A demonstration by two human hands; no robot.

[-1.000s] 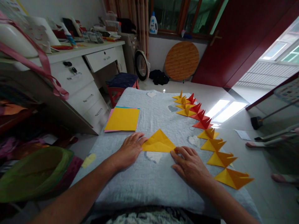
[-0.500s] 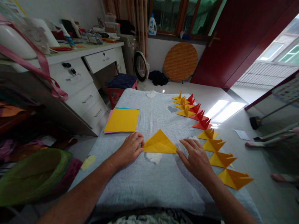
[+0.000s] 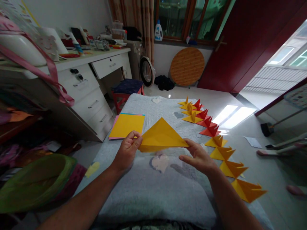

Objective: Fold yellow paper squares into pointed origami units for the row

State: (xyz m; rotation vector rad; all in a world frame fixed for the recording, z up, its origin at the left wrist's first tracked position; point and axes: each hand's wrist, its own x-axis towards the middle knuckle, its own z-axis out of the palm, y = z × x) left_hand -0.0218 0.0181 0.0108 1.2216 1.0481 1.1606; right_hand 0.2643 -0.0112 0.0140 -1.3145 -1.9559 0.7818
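A yellow sheet of origami paper (image 3: 163, 135), folded into a triangle with its point away from me, is lifted above the cloth. My left hand (image 3: 128, 148) pinches its left corner between thumb and fingers. At the right corner, my right hand (image 3: 199, 156) touches the paper with its fingertips, thumb spread apart and not gripping. To the left lies a stack of square paper (image 3: 127, 126), yellow on top with pink and blue edges showing. Folded yellow paper pieces (image 3: 223, 153) and red ones (image 3: 209, 127) stand in a line along the right side.
A pale blue cloth with heart patches covers the table (image 3: 153, 188). A green bin (image 3: 35, 185) stands at the lower left. Beyond are a white desk (image 3: 88, 95), a stool (image 3: 127, 86) and a washing machine with its door (image 3: 146, 72) open.
The folded yellow paper has risen off the cloth, its near edge now loose. My left hand has closed on its corner; my right hand has turned, thumb away from the paper.
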